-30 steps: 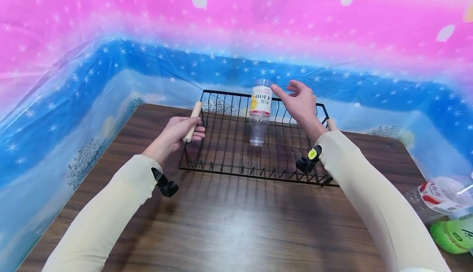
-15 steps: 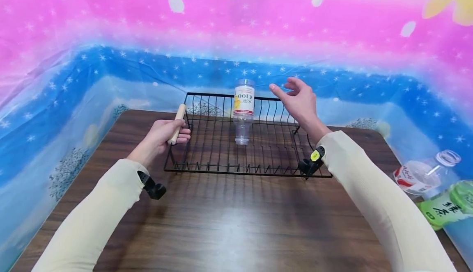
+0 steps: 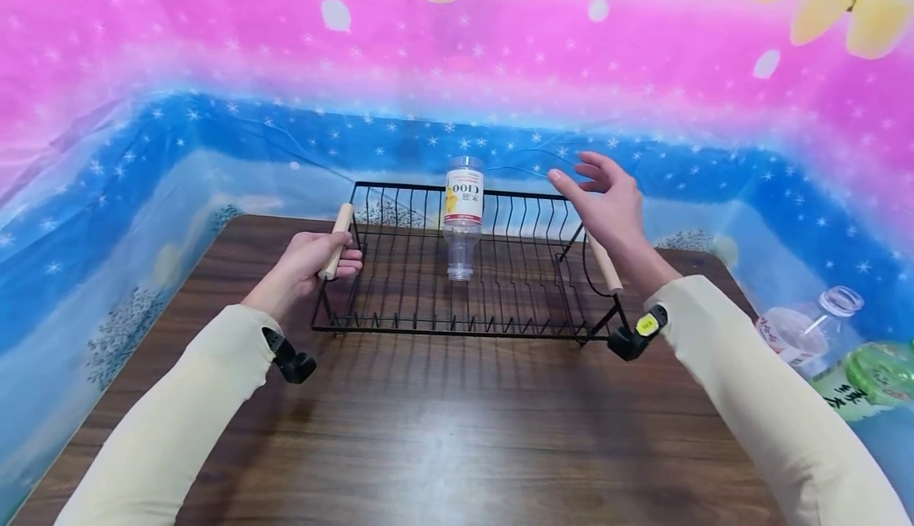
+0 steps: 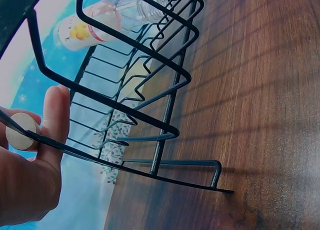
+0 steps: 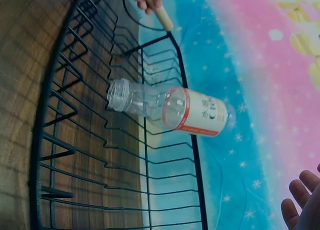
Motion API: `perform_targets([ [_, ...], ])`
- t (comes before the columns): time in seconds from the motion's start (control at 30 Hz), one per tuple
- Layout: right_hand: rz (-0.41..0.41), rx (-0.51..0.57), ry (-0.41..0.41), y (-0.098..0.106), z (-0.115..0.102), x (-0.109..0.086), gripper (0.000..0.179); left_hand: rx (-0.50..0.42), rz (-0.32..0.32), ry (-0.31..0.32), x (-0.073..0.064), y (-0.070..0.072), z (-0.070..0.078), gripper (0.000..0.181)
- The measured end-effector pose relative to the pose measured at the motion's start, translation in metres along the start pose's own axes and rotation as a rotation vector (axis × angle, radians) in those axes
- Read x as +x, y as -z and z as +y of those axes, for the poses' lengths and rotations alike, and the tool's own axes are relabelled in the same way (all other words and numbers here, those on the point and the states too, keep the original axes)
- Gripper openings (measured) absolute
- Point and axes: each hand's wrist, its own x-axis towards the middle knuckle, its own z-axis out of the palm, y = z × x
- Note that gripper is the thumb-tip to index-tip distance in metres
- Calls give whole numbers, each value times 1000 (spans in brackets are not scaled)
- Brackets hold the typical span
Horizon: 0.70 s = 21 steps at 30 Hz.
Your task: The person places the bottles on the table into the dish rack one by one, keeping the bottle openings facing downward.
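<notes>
- The left hand [image 3: 303, 263] pinches the left handle [image 3: 343, 219] of a black wire rack [image 3: 443, 332], its thumb over the pale wood and its fingers behind.
- The right hand [image 3: 610, 213] is spread, thumb apart from fingers, in the air above the right handle [image 3: 605, 266] and well apart from the bottle.
- The clear bottle [image 3: 464, 201] sits near the middle of the rack, upside down, its neck among the wires and its base above the back rail.
- The right wrist view shows what the head view barely does: the bottle's ribbed neck, its slant across the back rail, and the wires' bends. Only the right hand's fingertips enter there, in a corner.
- The left wrist view alone shows the round end of the left handle and a wire foot low over the wood; whether it touches, I cannot tell.
- Only the head view takes in a green bottle [image 3: 867, 375] and a larger clear one beside the right sleeve [image 3: 771, 391].
- The table [image 3: 428, 431] is dark, grained wood with a bright glare near the front and striped shadows from the wires.
- Behind hangs a cloth [image 3: 428, 50], pink above, blue below, sprinkled with white snowflakes.
</notes>
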Motion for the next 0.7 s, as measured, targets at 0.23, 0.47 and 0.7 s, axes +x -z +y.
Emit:
perform_targets([
  [0.23, 42, 10, 55, 26, -4, -22, 72, -5, -16, -5, 1, -4, 2, 51],
  [0.47, 70, 22, 79, 44, -9, -35, 64, -2, -10, -2, 0, -2, 1, 51],
  [0.7, 86, 17, 104, 57, -10, -51, 57, 12, 9, -3, 2, -1, 0, 52],
])
